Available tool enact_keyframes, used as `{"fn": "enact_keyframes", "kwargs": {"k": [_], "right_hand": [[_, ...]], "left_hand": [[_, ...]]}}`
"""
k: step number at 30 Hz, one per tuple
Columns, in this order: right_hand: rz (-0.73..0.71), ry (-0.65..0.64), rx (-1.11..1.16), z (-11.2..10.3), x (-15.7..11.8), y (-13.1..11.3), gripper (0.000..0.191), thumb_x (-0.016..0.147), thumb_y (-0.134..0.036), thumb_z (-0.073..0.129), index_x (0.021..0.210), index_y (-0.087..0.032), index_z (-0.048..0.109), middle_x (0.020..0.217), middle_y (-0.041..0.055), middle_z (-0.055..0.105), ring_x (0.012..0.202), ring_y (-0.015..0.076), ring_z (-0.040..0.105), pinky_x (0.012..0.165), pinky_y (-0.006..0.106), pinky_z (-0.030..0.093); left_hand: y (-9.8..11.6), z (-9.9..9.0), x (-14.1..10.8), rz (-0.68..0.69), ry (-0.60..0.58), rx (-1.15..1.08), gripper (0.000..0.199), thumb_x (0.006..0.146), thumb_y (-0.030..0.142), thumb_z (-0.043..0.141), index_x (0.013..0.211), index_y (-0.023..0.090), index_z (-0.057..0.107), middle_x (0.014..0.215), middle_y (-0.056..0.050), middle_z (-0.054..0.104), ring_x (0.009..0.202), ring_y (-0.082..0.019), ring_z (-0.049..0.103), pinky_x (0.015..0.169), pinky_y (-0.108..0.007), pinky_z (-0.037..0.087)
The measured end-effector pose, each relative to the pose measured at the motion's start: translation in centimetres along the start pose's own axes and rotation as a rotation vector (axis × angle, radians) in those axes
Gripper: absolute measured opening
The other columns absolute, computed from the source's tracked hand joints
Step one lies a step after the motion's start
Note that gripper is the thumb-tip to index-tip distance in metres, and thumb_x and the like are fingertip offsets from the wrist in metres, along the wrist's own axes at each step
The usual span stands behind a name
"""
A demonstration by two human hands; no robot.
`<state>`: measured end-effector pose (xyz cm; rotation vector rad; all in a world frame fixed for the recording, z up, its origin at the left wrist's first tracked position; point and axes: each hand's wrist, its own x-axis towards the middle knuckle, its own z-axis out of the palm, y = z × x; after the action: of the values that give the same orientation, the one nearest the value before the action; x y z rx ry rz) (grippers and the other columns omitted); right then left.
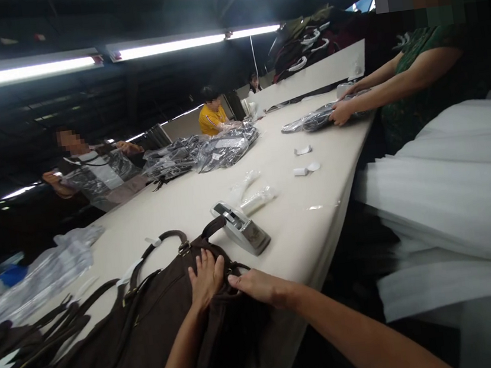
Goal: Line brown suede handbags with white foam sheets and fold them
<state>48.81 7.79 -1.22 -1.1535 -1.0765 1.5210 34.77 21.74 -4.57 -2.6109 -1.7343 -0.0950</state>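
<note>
A dark brown fabric bag (170, 300) with looped handles and metal buckles lies at the near end of the long table. Flat on its upper end rests my left hand (206, 277), fingers stretched out. My right hand (258, 285) grips the bag's right edge, thumb on top and the other fingers hidden beneath. Just beyond the hands stands a grey tape dispenser (245, 232), close to the bag's strap. More brown bags (10, 350) with handles and white tags lie at the left.
White foam sheets (451, 182) are stacked to the right. Plastic-wrapped bags (223, 148) lie farther along the white table (289, 244). A co-worker's hands (341, 111) hold a wrapped bag at the right; another person (100, 166) handles one at the left. Clear plastic bags (46, 277) lie on the left edge.
</note>
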Motion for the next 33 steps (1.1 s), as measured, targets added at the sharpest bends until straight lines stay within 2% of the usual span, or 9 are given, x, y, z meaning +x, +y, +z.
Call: {"fn": "enact_keyframes", "kwargs": {"k": [3,7,15,18,21,24,28,30,33], "right_hand": [[-0.12,0.179,-0.286,0.7,-1.5,0.3,0.043,0.099,-0.04,0.033,0.108,-0.012,0.064,0.103,0.0125,0.067,0.1,0.0243,0.06,0.092,0.038,0.042],[-0.249,0.406,-0.329,2.4,-4.2,0.7,0.047,0.1,-0.044,0.026,0.115,-0.015,0.059,0.11,0.0126,0.063,0.101,0.0216,0.059,0.093,0.034,0.042],[-0.321,0.348,-0.327,4.7,-7.9,-0.5,0.036,0.09,-0.05,0.05,0.107,-0.023,0.067,0.102,0.007,0.067,0.098,0.0219,0.06,0.088,0.03,0.042],[-0.291,0.404,-0.288,3.5,-6.8,-0.7,0.04,0.096,-0.046,0.038,0.094,-0.022,0.07,0.084,0.0055,0.068,0.08,0.019,0.061,0.076,0.029,0.044],[-0.235,0.501,-0.374,1.2,-3.9,-0.5,0.03,0.092,-0.039,0.049,0.104,-0.02,0.068,0.096,0.008,0.067,0.088,0.0211,0.061,0.079,0.03,0.045],[-0.166,0.343,-0.61,-0.7,-0.9,-0.4,0.043,0.071,-0.037,0.073,0.108,-0.016,0.067,0.111,0.0132,0.063,0.097,0.0275,0.06,0.085,0.034,0.045],[-0.132,0.18,-0.791,-1.7,0.5,-0.5,0.057,0.057,-0.033,0.079,0.11,-0.017,0.064,0.109,0.0137,0.062,0.087,0.0282,0.061,0.076,0.036,0.046],[-0.116,0.196,-0.734,-1.9,0.6,-0.3,0.052,0.056,-0.028,0.076,0.106,-0.019,0.063,0.091,0.0071,0.065,0.077,0.023,0.06,0.069,0.032,0.044],[-0.045,0.217,-0.327,-2.2,0.9,0.0,0.042,0.056,-0.018,0.071,0.097,-0.018,0.062,0.065,-0.004,0.058,0.058,0.0129,0.051,0.056,0.024,0.038]], "left_hand": [[-0.7,0.7,0.5,0.01,0.041,-0.017,0.054,0.096,0.033,0.022,0.143,0.012,0.04,0.154,-0.016,0.029,0.142,-0.033,0.027,0.111,-0.062,0.022],[-1.8,1.7,0.8,0.026,0.096,-0.031,0.051,0.093,0.027,0.027,0.141,0.016,0.043,0.152,-0.015,0.033,0.141,-0.031,0.03,0.111,-0.061,0.023],[-1.9,2.4,0.9,0.03,0.164,-0.04,0.051,0.092,0.028,0.029,0.141,0.019,0.044,0.153,-0.013,0.033,0.143,-0.03,0.027,0.113,-0.058,0.023],[-1.7,2.5,1.1,-0.004,0.176,-0.041,0.052,0.093,0.031,0.027,0.141,0.017,0.044,0.151,-0.015,0.036,0.141,-0.032,0.031,0.111,-0.06,0.025],[-1.5,2.5,1.1,-0.005,0.187,-0.042,0.053,0.093,0.031,0.027,0.141,0.013,0.043,0.152,-0.017,0.034,0.141,-0.032,0.029,0.112,-0.06,0.023],[-1.3,2.5,0.9,-0.01,0.199,-0.046,0.053,0.093,0.03,0.027,0.142,0.013,0.041,0.152,-0.017,0.033,0.142,-0.032,0.029,0.112,-0.059,0.022],[-1.3,2.4,0.7,-0.029,0.205,-0.057,0.053,0.093,0.029,0.028,0.142,0.012,0.04,0.153,-0.017,0.032,0.142,-0.031,0.028,0.113,-0.058,0.021],[-1.3,2.5,0.8,-0.034,0.203,-0.066,0.054,0.093,0.028,0.028,0.143,0.011,0.039,0.154,-0.016,0.029,0.143,-0.03,0.026,0.115,-0.056,0.019],[-1.4,2.5,0.8,-0.043,0.2,-0.079,0.054,0.092,0.026,0.029,0.143,0.012,0.038,0.155,-0.014,0.027,0.144,-0.029,0.023,0.116,-0.054,0.018]]}}
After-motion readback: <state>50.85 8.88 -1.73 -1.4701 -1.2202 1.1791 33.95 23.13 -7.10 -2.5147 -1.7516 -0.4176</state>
